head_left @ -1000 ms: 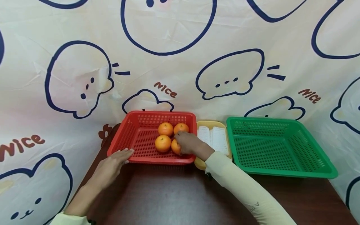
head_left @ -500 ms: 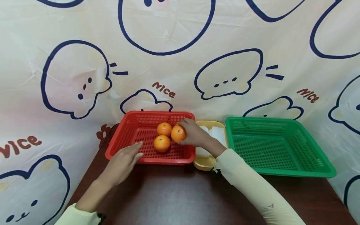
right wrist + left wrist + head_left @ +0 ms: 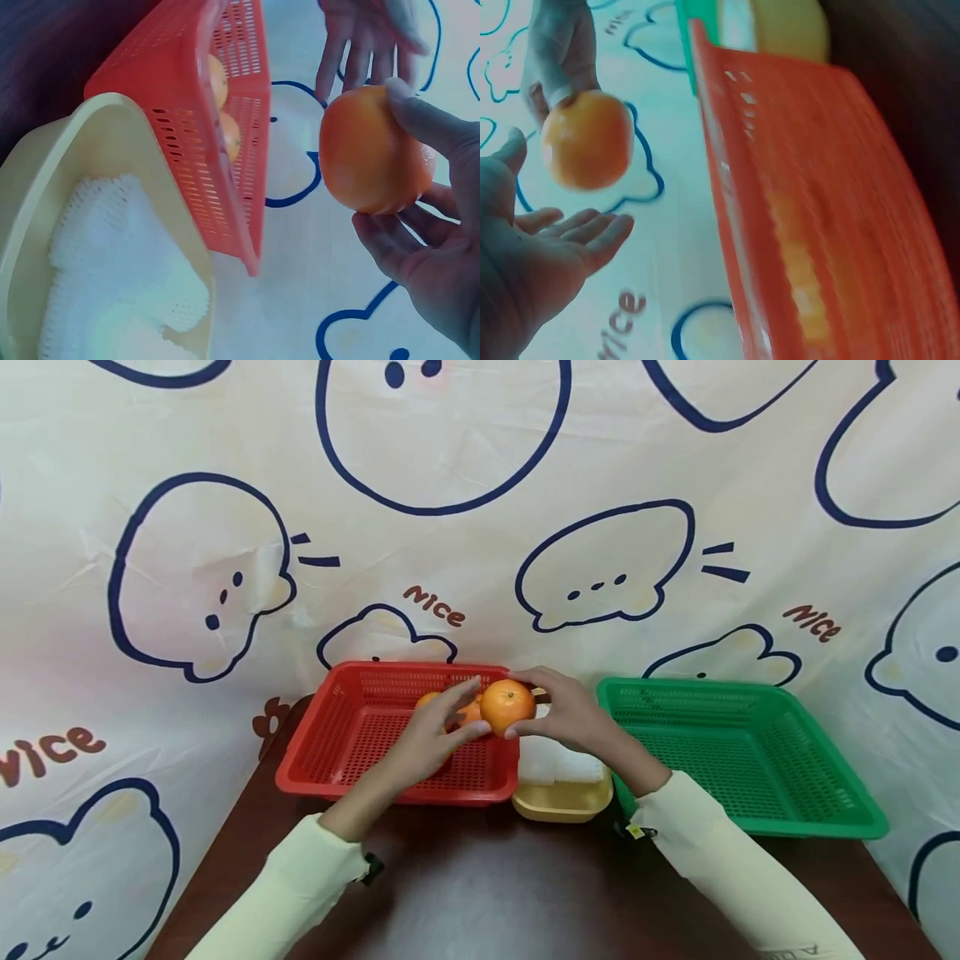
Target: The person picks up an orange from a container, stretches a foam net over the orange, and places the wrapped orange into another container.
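Note:
My right hand grips an orange between thumb and fingers, raised above the right end of the red basket. Facing it from the left is my left hand, fingers spread and thumb apart. A gap shows between the left palm and the fruit in the left wrist view. Other oranges lie inside the red basket, partly covered by the left hand in the head view.
Right of the red basket stands a yellow tray holding white foam net sleeves. A green basket sits farther right. A patterned cloth hangs behind the dark table.
The right hand has lifted an orange from the red basket and brought it up and right. The left hand has left the basket's front rim and moved right, toward that orange.

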`<state>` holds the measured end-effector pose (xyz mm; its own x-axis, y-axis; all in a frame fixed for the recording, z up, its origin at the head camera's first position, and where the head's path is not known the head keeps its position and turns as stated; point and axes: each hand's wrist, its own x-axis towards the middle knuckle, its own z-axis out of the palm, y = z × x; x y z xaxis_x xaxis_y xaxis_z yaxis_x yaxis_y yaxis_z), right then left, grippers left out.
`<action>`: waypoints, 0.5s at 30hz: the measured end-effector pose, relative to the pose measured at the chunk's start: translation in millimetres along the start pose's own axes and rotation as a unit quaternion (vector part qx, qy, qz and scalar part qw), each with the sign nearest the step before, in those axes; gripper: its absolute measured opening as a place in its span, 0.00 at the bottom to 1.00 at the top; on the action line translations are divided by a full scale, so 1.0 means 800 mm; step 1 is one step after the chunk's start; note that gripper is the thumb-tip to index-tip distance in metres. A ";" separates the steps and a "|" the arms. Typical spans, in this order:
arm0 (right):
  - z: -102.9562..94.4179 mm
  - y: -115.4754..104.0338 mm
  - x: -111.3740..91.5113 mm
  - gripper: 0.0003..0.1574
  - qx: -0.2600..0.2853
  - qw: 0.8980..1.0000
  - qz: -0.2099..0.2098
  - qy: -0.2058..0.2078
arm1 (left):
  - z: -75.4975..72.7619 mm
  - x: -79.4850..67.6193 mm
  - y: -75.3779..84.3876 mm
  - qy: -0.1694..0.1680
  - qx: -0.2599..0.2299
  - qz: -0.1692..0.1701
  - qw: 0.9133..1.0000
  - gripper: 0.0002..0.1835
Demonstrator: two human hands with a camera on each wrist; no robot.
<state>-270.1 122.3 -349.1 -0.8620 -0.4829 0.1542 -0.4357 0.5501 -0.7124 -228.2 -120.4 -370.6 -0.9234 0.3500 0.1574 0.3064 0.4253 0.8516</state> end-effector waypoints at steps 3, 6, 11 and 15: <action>-0.006 -0.001 -0.006 0.54 0.007 1.000 -0.005 0.005 | 0.014 0.014 0.008 -0.018 -0.060 0.012 0.998 0.39; -0.013 -0.001 -0.011 0.52 0.001 1.000 -0.007 0.013 | 0.024 0.023 0.015 -0.015 -0.089 0.012 0.996 0.38; -0.023 0.004 -0.025 0.49 -0.003 0.999 -0.021 0.027 | 0.037 0.030 0.019 -0.013 -0.093 0.006 0.996 0.38; -0.028 0.007 -0.040 0.47 -0.001 0.999 -0.023 0.025 | 0.045 0.029 0.024 -0.021 -0.078 0.007 0.997 0.39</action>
<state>-251.1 156.0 -343.1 -0.8533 -0.4726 0.2205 -0.4751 0.5303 -0.7022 -235.2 -74.2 -368.2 -0.9081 0.3902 0.1521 0.2767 0.2866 0.9172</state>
